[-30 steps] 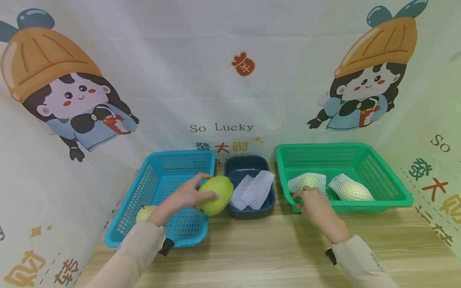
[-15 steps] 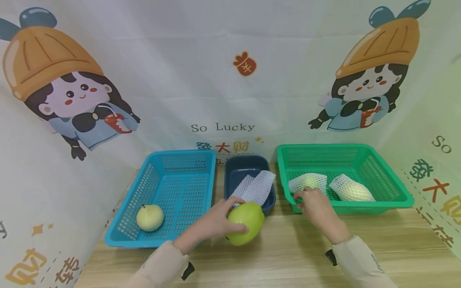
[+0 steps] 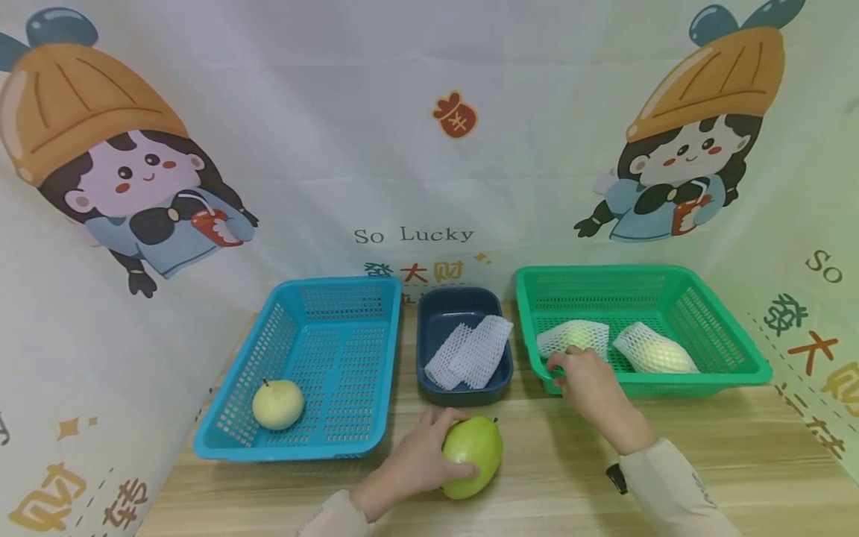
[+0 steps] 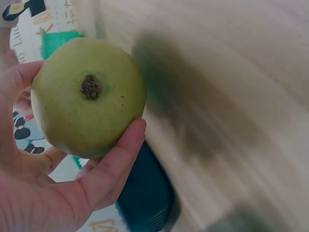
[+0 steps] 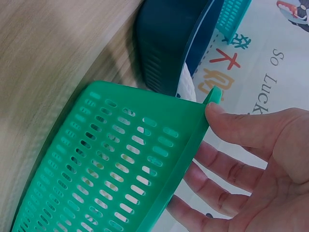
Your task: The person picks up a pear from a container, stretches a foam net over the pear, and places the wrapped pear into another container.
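Observation:
My left hand [image 3: 423, 455] holds a green pear [image 3: 473, 453] over the table, in front of the navy tub; the thumb is on the near side, the fingers on the far side. In the left wrist view the brown blossom end of the green pear [image 4: 87, 101] faces the camera. My right hand [image 3: 593, 391] is at the near-left corner of the green basket [image 3: 711, 384]. In the right wrist view, the right thumb [image 5: 231, 123] touches the rim and the other fingers pass behind it. Inside the basket lie two pale fruits in white foam nets, a left one [image 3: 579, 337] and a right one [image 3: 654, 352].
A blue basket [image 3: 298, 452] on the left holds one yellow pear [image 3: 278, 405]. Between the baskets stands a navy tub [image 3: 463, 397] with white foam nets [image 3: 479, 354] in it. Behind everything hangs a printed white cloth [image 3: 322, 149]. Wood-grain table [image 3: 557, 485] runs along the front.
My left hand has carried the green pear from beside the blue basket rightward and toward me, turning it so the stem points away. The right hand has stayed at the green basket's corner.

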Demonstrator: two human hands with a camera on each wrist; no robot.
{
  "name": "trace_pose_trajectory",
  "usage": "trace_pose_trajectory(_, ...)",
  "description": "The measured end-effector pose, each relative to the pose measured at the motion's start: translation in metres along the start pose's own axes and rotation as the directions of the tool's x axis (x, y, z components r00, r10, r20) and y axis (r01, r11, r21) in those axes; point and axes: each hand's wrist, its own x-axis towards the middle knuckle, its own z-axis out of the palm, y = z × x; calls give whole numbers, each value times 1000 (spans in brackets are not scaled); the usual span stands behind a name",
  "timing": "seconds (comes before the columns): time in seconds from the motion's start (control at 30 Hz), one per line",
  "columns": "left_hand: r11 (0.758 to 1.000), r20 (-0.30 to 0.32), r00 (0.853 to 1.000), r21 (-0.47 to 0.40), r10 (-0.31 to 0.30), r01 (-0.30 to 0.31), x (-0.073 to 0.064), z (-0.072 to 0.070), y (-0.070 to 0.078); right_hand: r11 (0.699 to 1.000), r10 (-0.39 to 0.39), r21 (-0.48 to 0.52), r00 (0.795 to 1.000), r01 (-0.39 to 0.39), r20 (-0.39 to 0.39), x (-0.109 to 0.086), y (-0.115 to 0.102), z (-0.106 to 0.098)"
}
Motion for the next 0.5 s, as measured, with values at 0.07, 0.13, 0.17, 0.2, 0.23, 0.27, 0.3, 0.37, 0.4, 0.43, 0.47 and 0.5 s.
trace_pose_trajectory(0.07,1000,-11,1000,0,0,0,-1,6,-3,1000,-4,2,1000,4,-2,0,0,0)
trace_pose_trajectory(0.13,1000,-17,1000,-7,-1,1,-2,10,-6,1000,-4,3,1000,4,-4,0,0,0)
trace_pose_trajectory(0.17,1000,-18,1000,-3,-6,6,-2,13,-8,1000,-4,2,1000,4,-5,0,0,0)
trace_pose_trajectory(0.2,1000,-16,1000,-5,-10,10,-2,14,-9,1000,-4,2,1000,4,-5,0,-1,0)
trace_pose_trajectory(0.23,1000,-18,1000,0,-10,10,-2,16,-10,1000,-3,1,1000,3,-4,0,-1,0)
trace_pose_trajectory(0.27,1000,-18,1000,6,-9,9,-3,18,-11,1000,0,0,1000,0,-3,0,-1,0)
trace_pose_trajectory(0.3,1000,-19,1000,10,-5,5,-3,19,-12,1000,2,-2,1000,-2,-2,0,0,0)
trace_pose_trajectory(0.37,1000,-14,1000,24,4,-4,-4,21,-12,1000,3,-3,1000,-3,1,0,-1,-1)
trace_pose_trajectory(0.4,999,-9,1000,33,12,-12,-5,21,-12,1000,4,-4,1000,-4,3,0,-1,-2)
trace_pose_trajectory(0.43,999,-9,1000,49,21,-20,-6,21,-12,1000,3,-4,1000,-3,5,0,-1,-2)
trace_pose_trajectory(0.47,998,-4,1000,60,29,-29,-7,21,-12,1000,2,-4,1000,-2,3,0,-1,-2)
trace_pose_trajectory(0.5,997,1,999,73,37,-37,-9,20,-11,1000,1,-4,1000,-1,2,-1,-1,-2)
